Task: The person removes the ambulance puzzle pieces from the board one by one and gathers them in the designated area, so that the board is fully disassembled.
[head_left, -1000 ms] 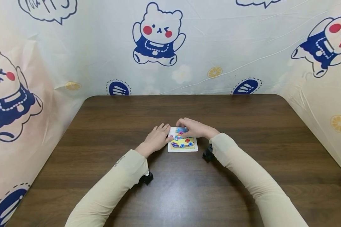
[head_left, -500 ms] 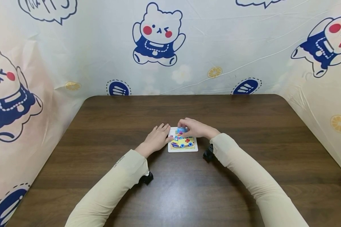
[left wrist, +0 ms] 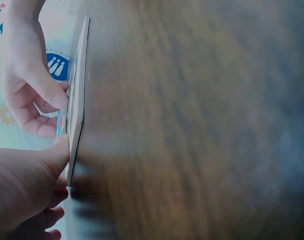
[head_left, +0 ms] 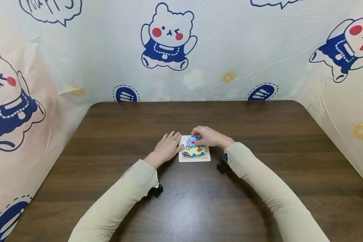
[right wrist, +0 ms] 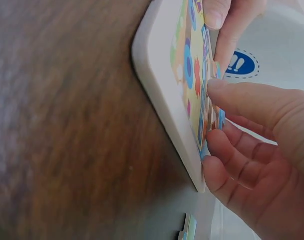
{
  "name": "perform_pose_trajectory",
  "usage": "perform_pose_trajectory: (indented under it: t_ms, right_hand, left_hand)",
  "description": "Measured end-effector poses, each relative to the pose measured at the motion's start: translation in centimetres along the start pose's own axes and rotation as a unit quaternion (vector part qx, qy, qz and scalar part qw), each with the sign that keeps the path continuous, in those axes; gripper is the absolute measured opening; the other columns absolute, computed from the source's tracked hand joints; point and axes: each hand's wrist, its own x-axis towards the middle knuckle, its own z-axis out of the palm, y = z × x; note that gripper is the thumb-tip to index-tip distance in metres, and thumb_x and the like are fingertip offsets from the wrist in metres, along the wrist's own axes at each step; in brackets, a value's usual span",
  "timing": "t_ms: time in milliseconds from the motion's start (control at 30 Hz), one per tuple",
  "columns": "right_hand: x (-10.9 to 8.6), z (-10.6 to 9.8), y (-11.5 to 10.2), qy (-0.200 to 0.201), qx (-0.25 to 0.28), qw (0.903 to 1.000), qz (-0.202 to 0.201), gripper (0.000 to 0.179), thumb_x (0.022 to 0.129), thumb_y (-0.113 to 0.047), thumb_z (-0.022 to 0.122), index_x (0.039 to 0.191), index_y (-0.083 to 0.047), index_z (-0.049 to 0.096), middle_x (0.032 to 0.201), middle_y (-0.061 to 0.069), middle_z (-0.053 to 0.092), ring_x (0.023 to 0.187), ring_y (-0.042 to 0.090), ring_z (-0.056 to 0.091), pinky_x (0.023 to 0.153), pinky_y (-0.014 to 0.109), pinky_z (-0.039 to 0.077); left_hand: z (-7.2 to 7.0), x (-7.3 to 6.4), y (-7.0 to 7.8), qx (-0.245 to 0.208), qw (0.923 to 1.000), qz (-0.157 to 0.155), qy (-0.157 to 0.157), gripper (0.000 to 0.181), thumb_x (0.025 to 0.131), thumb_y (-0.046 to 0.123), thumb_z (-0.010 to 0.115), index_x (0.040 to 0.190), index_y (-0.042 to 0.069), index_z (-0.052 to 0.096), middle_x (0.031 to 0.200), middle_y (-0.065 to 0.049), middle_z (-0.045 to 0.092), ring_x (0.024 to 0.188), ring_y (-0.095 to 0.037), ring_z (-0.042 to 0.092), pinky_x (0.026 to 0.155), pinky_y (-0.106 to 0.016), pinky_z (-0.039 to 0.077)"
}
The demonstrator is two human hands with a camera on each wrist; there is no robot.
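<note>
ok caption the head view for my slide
Left hand rests on an ambulance jigsaw puzzle; right hand pinches a blue piece at its far side.

Our left arm (head_left: 115,205) and right arm (head_left: 269,191) angle inward ahead of us. Our left hand (head_left: 166,148) lies palm down, fingers straight and slightly spread, thumb out toward our right hand (head_left: 210,137), which arches with bent fingers, thumb opposed in a pinch.
</note>
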Motion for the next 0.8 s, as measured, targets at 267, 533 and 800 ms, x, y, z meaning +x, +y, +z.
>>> perform_pose_trajectory:
  t_ms: [267, 533, 800]
  right_hand:
    - [-0.6, -0.4, 0.1, 0.014, 0.012, 0.9998, 0.003, 0.025, 0.084, -0.015, 0.069, 0.104, -0.005, 0.060, 0.098, 0.005, 0.056, 0.085, 0.019, 0.051, 0.080, 0.031, 0.046]
    - [-1.6, -1.2, 0.7, 0.038, 0.015, 0.9992, 0.001, 0.029, 0.082, -0.020, 0.071, 0.106, -0.005, 0.061, 0.098, 0.005, 0.056, 0.084, 0.021, 0.052, 0.076, 0.030, 0.047]
    - [-3.0, -2.3, 1.7, 0.068, 0.018, 0.9972, 0.024, 0.027, 0.083, -0.017, 0.071, 0.105, -0.005, 0.062, 0.092, 0.006, 0.056, 0.080, 0.020, 0.051, 0.069, 0.029, 0.047]
  left_hand:
    - [-0.3, -0.2, 0.3, 0.043, 0.9986, 0.024, 0.019, 0.055, 0.096, 0.035, 0.047, 0.136, -0.003, 0.041, 0.142, -0.016, 0.035, 0.133, -0.032, 0.025, 0.108, -0.044, 0.017]
    - [-0.3, -0.8, -0.3, 0.027, 0.9986, 0.046, 0.001, 0.059, 0.097, 0.037, 0.045, 0.140, -0.002, 0.036, 0.144, -0.016, 0.031, 0.134, -0.032, 0.023, 0.107, -0.044, 0.018]
    - [-0.1, -0.9, -0.6, 0.015, 0.9984, 0.054, -0.010, 0.063, 0.096, 0.040, 0.045, 0.141, -0.002, 0.031, 0.146, -0.017, 0.028, 0.134, -0.032, 0.021, 0.107, -0.046, 0.016]
